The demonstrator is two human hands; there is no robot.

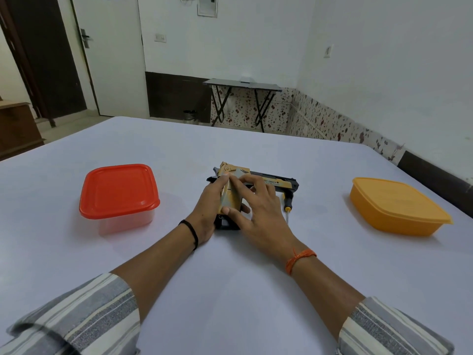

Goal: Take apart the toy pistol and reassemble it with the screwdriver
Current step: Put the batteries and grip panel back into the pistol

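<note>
Plastic toy pistol point(279, 181), tan over black, flat on its side near the middle of the white-covered counter point(230, 290), muzzle to the right and grip towards the person, so that one broad face lies upward, presumably the one that carries the screws. Left hand point(207, 208) wrapped round the grip from the left, fingers point(225, 178) curled over its far edge near the hammer, apparently to keep the body from sliding or turning. Right hand point(258, 211) laid over the frame from the other side, fingers point(245, 179) nearly straight and spread across the trigger area, thumb resting on the lower part of the grip; pressing rather than clasping, by the look of it, perhaps feeling for a seam or a screw head. Impossible to tell whether any screw is out yet, the hands hiding most of that face. Small screwdriver point(287, 201) with a black-and-yellow handle on the counter just beside the right hand and below the barrel, tip towards the person, untouched and within easy reach of the hand likely to use it. Clear tub with a red lid point(117, 190) well to the left, shallow orange lidded box point(394, 206) well to the right, both closed and apart from the work, probably there for loose parts. Judged an early stage: pistol whole, tool not yet taken up.
</note>
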